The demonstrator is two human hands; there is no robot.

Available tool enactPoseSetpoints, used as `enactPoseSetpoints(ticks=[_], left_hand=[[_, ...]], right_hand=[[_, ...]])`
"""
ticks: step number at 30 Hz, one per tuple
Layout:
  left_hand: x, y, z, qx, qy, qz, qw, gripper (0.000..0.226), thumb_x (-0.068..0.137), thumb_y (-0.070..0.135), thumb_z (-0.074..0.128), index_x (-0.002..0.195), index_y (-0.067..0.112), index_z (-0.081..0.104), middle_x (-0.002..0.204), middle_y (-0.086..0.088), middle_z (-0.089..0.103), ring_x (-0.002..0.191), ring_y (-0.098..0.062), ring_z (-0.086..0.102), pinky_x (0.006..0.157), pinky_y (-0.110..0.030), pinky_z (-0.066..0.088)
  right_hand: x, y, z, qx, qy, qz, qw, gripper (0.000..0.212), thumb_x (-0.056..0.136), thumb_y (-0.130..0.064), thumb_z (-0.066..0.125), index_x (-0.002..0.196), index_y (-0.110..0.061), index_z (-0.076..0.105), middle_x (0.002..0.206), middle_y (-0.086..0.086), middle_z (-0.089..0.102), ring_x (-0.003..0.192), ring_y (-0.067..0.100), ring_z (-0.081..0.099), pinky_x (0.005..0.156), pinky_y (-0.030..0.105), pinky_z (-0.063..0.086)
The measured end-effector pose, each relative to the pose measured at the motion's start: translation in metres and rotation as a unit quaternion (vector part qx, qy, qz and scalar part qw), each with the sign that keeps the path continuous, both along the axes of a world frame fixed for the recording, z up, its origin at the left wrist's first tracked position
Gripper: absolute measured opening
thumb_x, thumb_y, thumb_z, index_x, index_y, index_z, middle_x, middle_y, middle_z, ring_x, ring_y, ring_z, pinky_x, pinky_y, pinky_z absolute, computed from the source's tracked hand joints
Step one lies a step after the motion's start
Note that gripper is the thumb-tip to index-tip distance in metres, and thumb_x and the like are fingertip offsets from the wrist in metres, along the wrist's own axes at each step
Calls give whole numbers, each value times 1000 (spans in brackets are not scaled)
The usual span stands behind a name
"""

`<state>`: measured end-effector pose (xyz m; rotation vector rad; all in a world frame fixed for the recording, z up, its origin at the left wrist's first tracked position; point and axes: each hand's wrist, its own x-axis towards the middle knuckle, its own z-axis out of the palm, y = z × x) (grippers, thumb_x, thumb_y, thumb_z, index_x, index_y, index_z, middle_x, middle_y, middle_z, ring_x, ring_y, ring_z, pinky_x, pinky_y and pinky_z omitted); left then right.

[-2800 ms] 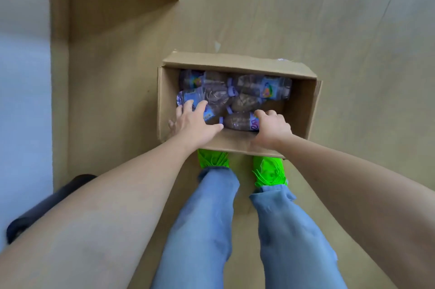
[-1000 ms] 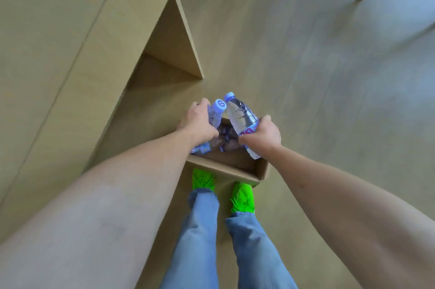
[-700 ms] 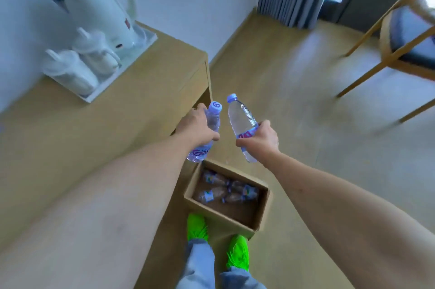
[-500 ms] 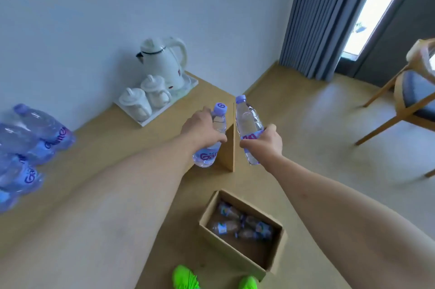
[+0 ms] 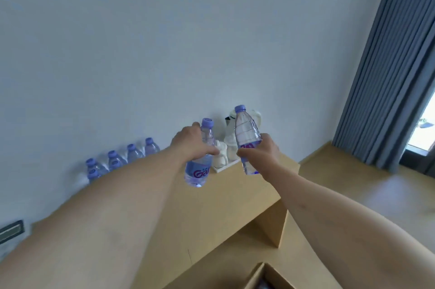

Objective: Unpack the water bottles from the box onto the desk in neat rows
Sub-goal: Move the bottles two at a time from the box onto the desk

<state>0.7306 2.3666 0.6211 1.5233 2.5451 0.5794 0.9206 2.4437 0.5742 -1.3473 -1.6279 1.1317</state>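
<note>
Both grips are clamped round a bottle each: your left hand (image 5: pixel 190 145) wraps the upper body of the left bottle (image 5: pixel 200 166), fingers curled just under its shoulder, and your right hand (image 5: pixel 259 154) wraps the right bottle (image 5: pixel 246 133) at its label, with the neck and cap standing clear above your fingers. Each bottle hangs in the air over the bench (image 5: pixel 211 213), roughly upright, the right one leaning a little.

Beyond and to the left of your left grip, the standing bottles (image 5: pixel 131 154) line the wall; their bases are hidden behind your forearm, so you cannot judge the spacing from here. Straight behind both grips sit the white kettle (image 5: pixel 231 138) and a cup (image 5: pixel 220 154) on a tray, close to your knuckles.

Carry both bottles leftward, away from the kettle, and bring them down base first beside the end of that line. Level the right one before it lands. Let the base sit flat, then loosen your fingers. Below your right grip, the box (image 5: pixel 261 277) corner shows at the frame's edge; its contents are not visible.
</note>
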Motion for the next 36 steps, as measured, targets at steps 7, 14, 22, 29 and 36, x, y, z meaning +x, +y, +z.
enactPoseSetpoints(ticks=[7, 14, 22, 29, 36], left_hand=[[-87, -61, 9, 59, -40, 38, 997, 78, 49, 45, 87, 116, 26, 53, 101, 5, 59, 89, -18, 58, 72, -26, 45], [-134, -95, -4, 87, -93, 61, 990, 43, 45, 22, 84, 75, 24, 54, 76, 7, 57, 68, -13, 57, 49, -20, 41], [-168, -97, -30, 62, -126, 64, 988, 63, 40, 15, 86, 88, 25, 46, 82, 3, 54, 65, -14, 49, 49, -25, 43], [-205, -67, -62, 14, -106, 93, 990, 59, 48, 25, 93, 83, 17, 46, 74, 3, 48, 64, -13, 43, 52, -27, 37], [-240, -34, -95, -80, -80, 87, 990, 55, 52, 9, 88, 90, 21, 50, 81, 2, 49, 67, -17, 51, 54, -29, 44]], right_hand=[[-90, -36, 17, 31, 4, 38, 999, 60, 47, -25, 81, 98, -22, 48, 90, -4, 60, 83, 16, 58, 68, 35, 53], [-158, -59, 5, 48, 16, 90, 995, 64, 48, -30, 82, 100, -27, 44, 87, -5, 60, 79, 15, 59, 64, 33, 52], [-212, -48, -31, 19, -62, 163, 984, 68, 43, -31, 85, 98, -24, 45, 88, -4, 59, 76, 11, 58, 65, 35, 54], [-260, -10, -68, 12, -117, 251, 961, 69, 44, -24, 86, 100, -22, 47, 85, -4, 58, 75, 15, 60, 62, 35, 54], [-301, 28, -104, 41, -204, 328, 922, 74, 40, -29, 89, 103, -23, 51, 93, -2, 60, 82, 19, 61, 64, 34, 54]])
